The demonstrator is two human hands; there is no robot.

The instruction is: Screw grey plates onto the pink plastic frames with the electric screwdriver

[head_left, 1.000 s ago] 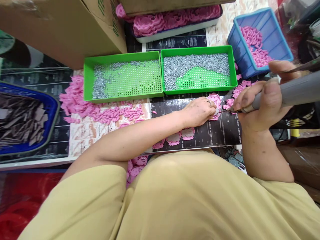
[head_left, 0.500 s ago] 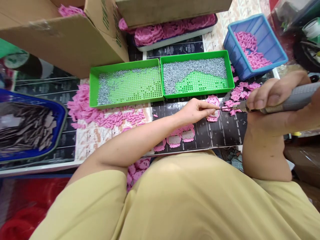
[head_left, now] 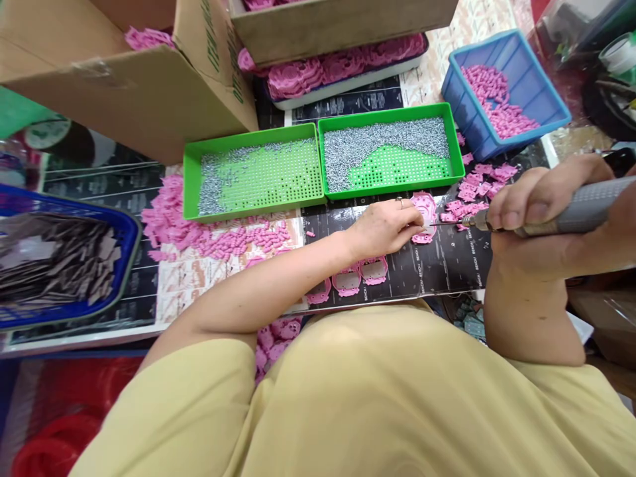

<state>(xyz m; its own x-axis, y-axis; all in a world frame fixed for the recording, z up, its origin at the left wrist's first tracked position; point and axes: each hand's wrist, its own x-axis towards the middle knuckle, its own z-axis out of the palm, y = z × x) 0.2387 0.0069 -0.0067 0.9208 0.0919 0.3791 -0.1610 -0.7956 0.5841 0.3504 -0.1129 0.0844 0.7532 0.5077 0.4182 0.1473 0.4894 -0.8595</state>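
My right hand (head_left: 541, 199) is wrapped round a grey electric screwdriver (head_left: 581, 205). Its thin bit points left, with the tip over a pink plastic frame (head_left: 428, 201) lying on the bench. At the left side of that frame is my left hand (head_left: 390, 224), a ring on one finger. Its fingers are bent and pressed together; whatever they pinch is hidden. More pink frames with grey centres (head_left: 346, 281) lie in a row below my left forearm, partly covered by it. Small pink plastic pieces (head_left: 470, 191) are scattered beyond the screwdriver bit.
Two green trays (head_left: 325, 197) of small screws stand behind my hands. A blue bin (head_left: 546, 129) of pink pieces is at the back right. Loose pink pieces (head_left: 169, 218) pile up left, near a blue basket (head_left: 132, 255) of flat dark pieces. Cardboard boxes (head_left: 134, 99) stand behind.
My left hand has drawn slightly left and down from the screwdriver tip, its fingers now curled rather than stretched toward the bit. The screwdriver has dipped slightly. The whole view has shifted a little.
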